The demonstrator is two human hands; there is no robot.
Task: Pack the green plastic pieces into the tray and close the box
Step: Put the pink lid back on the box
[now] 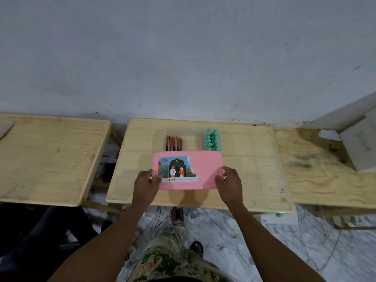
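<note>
A torn printed label point(176, 168) on a pink lid point(205, 169) carries a barcode and a line of small print ending in what looks like "5 pcs Mix". A blue logo at its top left corner is too blurred to read.

The middle table point(254, 169) has bare wood along its left and right edges — a hand could pass freely down either side. Its centre is taken: the pink lid point(203, 169) is held over the near-centre with the left hand point(146, 181) and right hand point(231, 181) gripping its two short ends, blocking any approach from the near edge. Toward the far edge, the clear tray point(165, 132) holds a row of dark sticks point(174, 143) and the green plastic pieces point(212, 141) — open room lies between those two clusters.
</note>
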